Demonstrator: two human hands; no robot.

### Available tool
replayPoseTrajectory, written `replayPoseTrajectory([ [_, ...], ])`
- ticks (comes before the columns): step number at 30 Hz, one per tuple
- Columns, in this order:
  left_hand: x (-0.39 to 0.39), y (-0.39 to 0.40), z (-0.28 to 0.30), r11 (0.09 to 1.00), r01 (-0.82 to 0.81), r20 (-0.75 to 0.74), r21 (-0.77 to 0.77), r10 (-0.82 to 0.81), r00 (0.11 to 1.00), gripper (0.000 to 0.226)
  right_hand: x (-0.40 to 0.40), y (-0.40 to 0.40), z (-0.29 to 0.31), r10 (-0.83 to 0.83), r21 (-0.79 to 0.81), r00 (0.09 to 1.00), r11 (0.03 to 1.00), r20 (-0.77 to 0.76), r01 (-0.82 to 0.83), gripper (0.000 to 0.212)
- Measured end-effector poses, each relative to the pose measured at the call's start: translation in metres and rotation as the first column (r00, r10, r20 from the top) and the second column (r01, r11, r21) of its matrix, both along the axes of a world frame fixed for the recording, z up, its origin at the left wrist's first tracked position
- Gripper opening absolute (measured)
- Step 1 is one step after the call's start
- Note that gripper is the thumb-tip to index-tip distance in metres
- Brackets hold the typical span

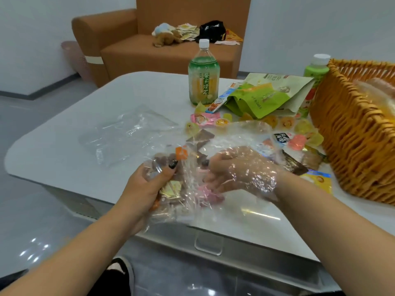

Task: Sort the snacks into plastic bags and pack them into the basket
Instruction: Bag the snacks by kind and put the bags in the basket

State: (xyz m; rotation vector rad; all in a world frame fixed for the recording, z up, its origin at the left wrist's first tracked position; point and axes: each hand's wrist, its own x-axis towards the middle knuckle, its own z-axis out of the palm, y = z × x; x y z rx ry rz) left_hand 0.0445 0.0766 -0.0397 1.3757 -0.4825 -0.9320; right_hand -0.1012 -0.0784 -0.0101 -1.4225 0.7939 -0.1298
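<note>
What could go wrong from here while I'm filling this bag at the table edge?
The clear bag hangs partly over the table edge, gripped by the left hand; snacks might spill to the floor if the grip slips. The right hand is inside the thin film, which could tear or snag. The loose jelly cups lie close beside the basket, so a sweep might scatter them.

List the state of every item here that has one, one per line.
plastic bag: open, partly filled with snacks
left hand: grips the bag's edge
right hand: inside the bag
spare bag: flat on the table, nothing visible inside
tea bottle: upright, capped
green pouch: lying down
basket: contents unclear
</note>
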Motion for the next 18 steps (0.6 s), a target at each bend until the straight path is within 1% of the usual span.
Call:
replayPoseTrajectory([
  [2, 0.01, 0.003, 0.003, 0.998, -0.055, -0.037, -0.015, 0.054, 0.998, 0.058, 0.001, -0.004, 0.003, -0.044, -0.001, 0.998, 0.999, 0.052, 0.044, 0.023],
  [4, 0.015, 0.007, 0.004, 0.995, -0.102, -0.06, -0.02, 0.1, 0.993, 0.064, 0.001, -0.008, 0.008, -0.183, -0.015, 0.974, 0.982, 0.134, 0.186, 0.02],
  [6, 0.019, 0.009, 0.003, 0.988, -0.151, -0.113, -0.032, 0.147, 0.983, 0.054, 0.003, -0.007, 0.009, -0.353, -0.054, 0.92, 0.929, 0.17, 0.366, 0.016],
  [8, 0.024, 0.01, 0.005, 0.978, -0.205, -0.164, -0.042, 0.196, 0.967, 0.036, 0.007, -0.005, 0.006, -0.501, -0.062, 0.854, 0.857, 0.138, 0.512, 0.01],
  [9, 0.029, 0.01, 0.007, 0.968, -0.249, -0.182, -0.041, 0.238, 0.954, 0.024, 0.012, -0.004, 0.003, -0.56, -0.004, 0.821, 0.826, 0.106, 0.564, 0.014],
  [11, 0.044, 0.011, 0.009, 0.942, -0.332, -0.251, -0.057, 0.308, 0.918, 0.008, 0.02, -0.004, -0.001, -0.616, 0.128, 0.788, 0.782, 0.011, 0.61, 0.033],
  [12, 0.052, 0.011, 0.01, 0.928, -0.365, -0.288, -0.07, 0.332, 0.898, 0.007, 0.023, -0.004, -0.004, -0.598, 0.132, 0.8, 0.789, -0.058, 0.6, 0.041],
  [13, 0.059, 0.012, 0.011, 0.915, -0.398, -0.305, -0.072, 0.359, 0.882, 0.008, 0.026, -0.002, -0.007, -0.544, 0.072, 0.829, 0.829, -0.127, 0.555, 0.046],
  [14, 0.063, 0.012, 0.013, 0.901, -0.428, -0.304, -0.068, 0.39, 0.869, 0.015, 0.029, 0.001, -0.01, -0.456, -0.08, 0.866, 0.89, -0.207, 0.449, 0.049],
  [15, 0.067, 0.013, 0.016, 0.888, -0.455, -0.297, -0.066, 0.418, 0.859, 0.027, 0.031, 0.006, -0.013, -0.365, -0.292, 0.878, 0.915, -0.31, 0.278, 0.052],
  [16, 0.068, 0.014, 0.017, 0.879, -0.472, -0.289, -0.067, 0.436, 0.852, 0.037, 0.032, 0.013, -0.014, -0.294, -0.484, 0.864, 0.872, -0.409, 0.068, 0.056],
  [17, 0.069, 0.014, 0.019, 0.875, -0.479, -0.279, -0.064, 0.445, 0.851, 0.04, 0.034, 0.022, -0.014, -0.25, -0.597, 0.836, 0.795, -0.489, -0.111, 0.063],
  [18, 0.069, 0.014, 0.02, 0.877, -0.478, -0.268, -0.057, 0.448, 0.853, 0.035, 0.035, 0.032, -0.015, -0.212, -0.63, 0.816, 0.744, -0.538, -0.222, 0.07],
])
